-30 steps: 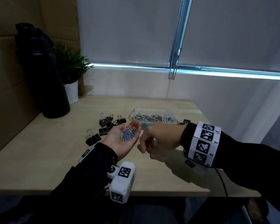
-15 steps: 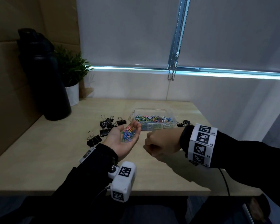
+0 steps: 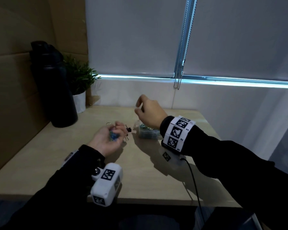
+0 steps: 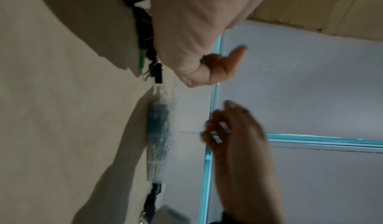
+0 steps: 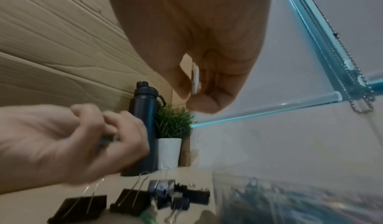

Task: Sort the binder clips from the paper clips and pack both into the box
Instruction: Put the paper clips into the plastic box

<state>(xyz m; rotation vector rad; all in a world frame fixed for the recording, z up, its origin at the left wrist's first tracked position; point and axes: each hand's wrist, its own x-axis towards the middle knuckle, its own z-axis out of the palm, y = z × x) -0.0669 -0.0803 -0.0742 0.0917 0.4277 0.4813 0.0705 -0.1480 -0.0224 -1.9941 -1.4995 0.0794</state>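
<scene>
Only the right wrist view shows what the right hand (image 5: 207, 50) has: a small pale paper clip (image 5: 195, 78) pinched edge-on between thumb and fingertips. In the head view that hand (image 3: 148, 110) sits at centre frame, raised above the clear box (image 3: 147, 132), fingers curled, the clip itself too small to make out there. The box holds a heap of coloured paper clips (blurred in every view).

The left hand (image 3: 106, 140) lies palm-up at lower centre-left of the head view, fingers curled loosely round a small bunch of bluish clips (image 3: 113, 136) — the left wrist view gives only a sliver of colour at the thumb. The black binder clips (image 5: 132, 203) show best along the bottom of the right wrist view, lying on the wooden table (image 3: 40, 163) left of the box and under the left hand. A black bottle (image 3: 53, 87) and a potted plant (image 3: 78, 87) stand at the left — well apart from the hands.
</scene>
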